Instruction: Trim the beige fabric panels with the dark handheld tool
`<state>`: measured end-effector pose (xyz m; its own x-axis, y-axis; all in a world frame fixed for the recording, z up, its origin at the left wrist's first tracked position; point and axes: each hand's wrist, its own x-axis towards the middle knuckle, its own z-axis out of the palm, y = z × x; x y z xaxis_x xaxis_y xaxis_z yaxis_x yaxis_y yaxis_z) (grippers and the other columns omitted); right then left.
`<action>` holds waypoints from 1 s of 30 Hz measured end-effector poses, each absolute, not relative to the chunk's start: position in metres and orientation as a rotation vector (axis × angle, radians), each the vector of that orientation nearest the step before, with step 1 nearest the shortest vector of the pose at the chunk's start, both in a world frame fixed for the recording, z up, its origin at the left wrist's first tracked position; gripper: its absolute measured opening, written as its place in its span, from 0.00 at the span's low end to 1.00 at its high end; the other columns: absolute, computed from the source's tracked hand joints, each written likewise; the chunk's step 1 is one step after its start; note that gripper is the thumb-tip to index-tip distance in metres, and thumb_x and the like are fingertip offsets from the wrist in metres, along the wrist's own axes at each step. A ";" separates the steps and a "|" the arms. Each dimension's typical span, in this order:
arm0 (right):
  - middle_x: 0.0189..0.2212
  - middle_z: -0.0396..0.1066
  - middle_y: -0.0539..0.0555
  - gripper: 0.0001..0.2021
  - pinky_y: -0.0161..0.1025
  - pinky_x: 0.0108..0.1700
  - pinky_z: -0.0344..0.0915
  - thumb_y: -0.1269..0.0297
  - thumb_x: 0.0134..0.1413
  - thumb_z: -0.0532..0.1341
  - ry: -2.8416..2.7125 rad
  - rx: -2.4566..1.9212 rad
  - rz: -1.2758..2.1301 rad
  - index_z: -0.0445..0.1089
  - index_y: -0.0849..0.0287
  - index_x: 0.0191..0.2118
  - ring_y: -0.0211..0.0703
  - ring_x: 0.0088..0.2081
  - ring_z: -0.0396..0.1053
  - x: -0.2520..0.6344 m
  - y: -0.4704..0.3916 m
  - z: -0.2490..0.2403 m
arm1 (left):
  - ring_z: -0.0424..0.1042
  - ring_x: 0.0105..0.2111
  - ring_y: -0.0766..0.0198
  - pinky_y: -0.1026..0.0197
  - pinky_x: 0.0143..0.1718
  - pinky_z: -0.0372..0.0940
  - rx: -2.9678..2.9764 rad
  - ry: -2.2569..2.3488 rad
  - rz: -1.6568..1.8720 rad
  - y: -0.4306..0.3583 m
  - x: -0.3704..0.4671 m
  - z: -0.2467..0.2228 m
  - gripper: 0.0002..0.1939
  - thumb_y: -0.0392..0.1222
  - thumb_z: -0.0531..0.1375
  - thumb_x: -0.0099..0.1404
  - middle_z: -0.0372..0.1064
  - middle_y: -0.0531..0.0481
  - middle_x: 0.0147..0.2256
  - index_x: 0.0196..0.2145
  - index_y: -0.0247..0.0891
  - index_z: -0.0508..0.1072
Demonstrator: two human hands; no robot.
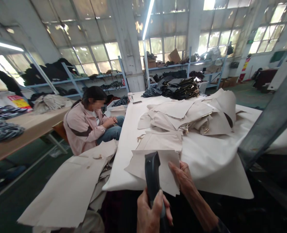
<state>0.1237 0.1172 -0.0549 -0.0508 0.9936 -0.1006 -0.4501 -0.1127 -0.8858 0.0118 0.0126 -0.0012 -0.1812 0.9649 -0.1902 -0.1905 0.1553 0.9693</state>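
Observation:
My left hand [152, 210] is wrapped round a black handheld tool [152, 171], which stands upright in front of a beige fabric piece [138, 163] at the table's near edge. Just to the right, my right hand [184, 176] pinches the right side of that piece, its thumb on top and its other fingers mostly hidden. Behind it lies another beige piece [158, 140] with a small gold-coloured metal part at its left. Farther back is a loose heap of beige pieces [172, 110] with metal fittings.
A white-covered table [131, 126] bears a dark stack [179, 87] at its far end. More beige pieces [68, 184] hang at the left. A person [82, 126] sits beyond them. A grey metal post [269, 113] slants on the right. Shelves line the windows.

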 end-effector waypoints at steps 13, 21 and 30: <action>0.13 0.67 0.50 0.16 0.29 0.14 0.55 0.55 0.45 0.68 -0.939 -0.812 1.598 0.69 0.64 0.22 0.34 0.13 0.61 0.128 0.099 -0.049 | 0.61 0.10 0.70 0.70 0.12 0.57 0.890 1.221 1.313 0.020 0.028 0.001 0.18 0.55 0.58 0.58 0.64 0.53 0.11 0.26 0.35 0.65; 0.15 0.70 0.50 0.13 0.30 0.16 0.59 0.56 0.39 0.68 -0.779 -0.821 1.574 0.71 0.63 0.26 0.35 0.14 0.63 0.113 0.112 -0.054 | 0.60 0.09 0.70 0.68 0.12 0.59 0.792 1.208 1.320 -0.004 0.012 -0.005 0.22 0.59 0.60 0.55 0.63 0.53 0.11 0.24 0.35 0.66; 0.14 0.69 0.50 0.16 0.30 0.16 0.56 0.53 0.40 0.69 -0.883 -0.742 1.653 0.71 0.62 0.23 0.34 0.14 0.62 0.110 0.099 -0.052 | 0.60 0.09 0.70 0.68 0.11 0.58 0.835 1.187 1.242 0.002 0.023 -0.013 0.22 0.59 0.58 0.56 0.62 0.54 0.11 0.24 0.35 0.65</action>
